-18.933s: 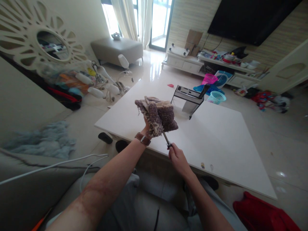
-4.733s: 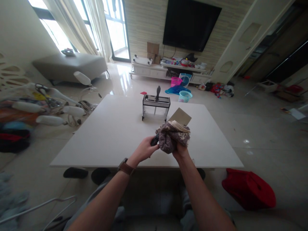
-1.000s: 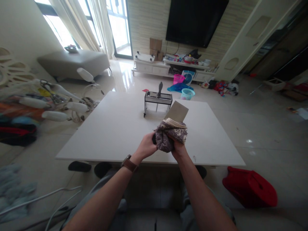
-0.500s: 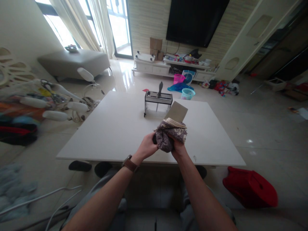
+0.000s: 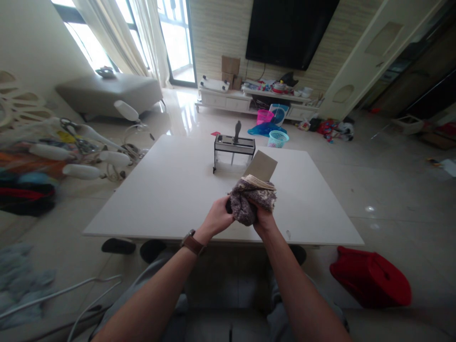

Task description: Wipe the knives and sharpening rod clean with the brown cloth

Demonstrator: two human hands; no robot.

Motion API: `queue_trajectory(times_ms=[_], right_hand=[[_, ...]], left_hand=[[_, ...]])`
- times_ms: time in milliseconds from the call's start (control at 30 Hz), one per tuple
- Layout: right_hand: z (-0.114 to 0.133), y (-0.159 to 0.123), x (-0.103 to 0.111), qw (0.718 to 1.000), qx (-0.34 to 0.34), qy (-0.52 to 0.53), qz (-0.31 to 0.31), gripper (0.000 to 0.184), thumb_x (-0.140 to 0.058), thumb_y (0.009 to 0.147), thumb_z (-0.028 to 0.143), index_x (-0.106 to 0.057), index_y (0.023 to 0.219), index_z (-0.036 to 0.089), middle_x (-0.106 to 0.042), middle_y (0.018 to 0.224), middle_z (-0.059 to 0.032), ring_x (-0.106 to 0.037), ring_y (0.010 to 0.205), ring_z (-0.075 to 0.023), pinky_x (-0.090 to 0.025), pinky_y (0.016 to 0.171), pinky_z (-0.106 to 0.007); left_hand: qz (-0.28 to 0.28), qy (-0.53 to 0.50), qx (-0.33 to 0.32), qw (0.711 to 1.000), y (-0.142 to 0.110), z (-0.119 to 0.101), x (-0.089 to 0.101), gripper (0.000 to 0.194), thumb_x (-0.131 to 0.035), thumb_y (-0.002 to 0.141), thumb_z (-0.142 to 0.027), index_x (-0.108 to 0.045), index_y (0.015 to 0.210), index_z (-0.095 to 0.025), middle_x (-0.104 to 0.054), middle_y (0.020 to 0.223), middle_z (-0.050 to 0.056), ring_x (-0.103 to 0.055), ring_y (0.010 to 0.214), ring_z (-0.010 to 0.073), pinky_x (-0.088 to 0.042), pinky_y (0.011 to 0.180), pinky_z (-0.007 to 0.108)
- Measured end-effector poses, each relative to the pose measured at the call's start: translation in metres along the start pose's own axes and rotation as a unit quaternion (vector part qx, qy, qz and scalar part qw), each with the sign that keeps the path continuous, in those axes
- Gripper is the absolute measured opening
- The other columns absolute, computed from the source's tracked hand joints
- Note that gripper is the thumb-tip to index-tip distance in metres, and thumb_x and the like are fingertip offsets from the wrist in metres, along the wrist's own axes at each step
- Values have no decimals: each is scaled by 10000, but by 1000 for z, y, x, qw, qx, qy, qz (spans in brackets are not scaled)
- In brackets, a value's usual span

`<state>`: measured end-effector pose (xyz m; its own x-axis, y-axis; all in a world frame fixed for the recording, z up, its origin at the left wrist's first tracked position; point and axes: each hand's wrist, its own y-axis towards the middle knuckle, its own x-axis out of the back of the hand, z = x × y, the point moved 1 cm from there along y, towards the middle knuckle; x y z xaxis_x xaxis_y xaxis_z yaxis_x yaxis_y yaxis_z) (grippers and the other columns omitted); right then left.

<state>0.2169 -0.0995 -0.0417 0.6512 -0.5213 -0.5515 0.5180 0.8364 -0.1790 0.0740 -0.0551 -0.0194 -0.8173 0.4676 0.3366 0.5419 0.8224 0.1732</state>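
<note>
Over the near half of the white table (image 5: pixel 160 199), a cleaver (image 5: pixel 261 165) points up and away from me, its broad rectangular blade showing beyond a brown and cream towel (image 5: pixel 244 209). My left hand (image 5: pixel 219 216) is closed round the cleaver's dark handle, of which only a bit shows. The towel is bunched over the lower blade, and my right hand (image 5: pixel 264 219) grips it from the right, fingers mostly hidden beneath the cloth. Behind the blade stands a knife block (image 5: pixel 235 144) with clear sides and a dark top; a knife with a black handle (image 5: pixel 237 130) is upright in it.
A red stool-like object (image 5: pixel 370 278) is on the floor at the right. Beyond the table are a light-blue basket (image 5: pixel 278 138), a pink basket (image 5: pixel 265 117) and a cluttered TV cabinet (image 5: pixel 228 102). A lamp with several white shades (image 5: pixel 81 171) lies to the left.
</note>
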Motion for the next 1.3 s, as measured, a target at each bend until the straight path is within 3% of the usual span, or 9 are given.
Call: queue_trajectory(times_ms=[1000,1300], right_hand=[[-7,6,5,1000,-19,5,-21,453,-906,587,265,-704,992,248,-804,978,12,-742,1071,-269,-559,1084,-512],[-5,4,3,999,-20,-5,-24,433,-897,590,282,-705,978,256,-809,986,17,-754,1035,-266,-577,1065,-509]], left_hand=[[1,2,29,1000,0,-1,-2,137,-655,726,-190,-696,842,-127,-706,723,21,-592,665,138,-464,626,227],[-5,15,17,1000,0,-2,-1,118,-661,731,-189,-693,827,-128,-733,785,40,-631,751,163,-463,646,229]])
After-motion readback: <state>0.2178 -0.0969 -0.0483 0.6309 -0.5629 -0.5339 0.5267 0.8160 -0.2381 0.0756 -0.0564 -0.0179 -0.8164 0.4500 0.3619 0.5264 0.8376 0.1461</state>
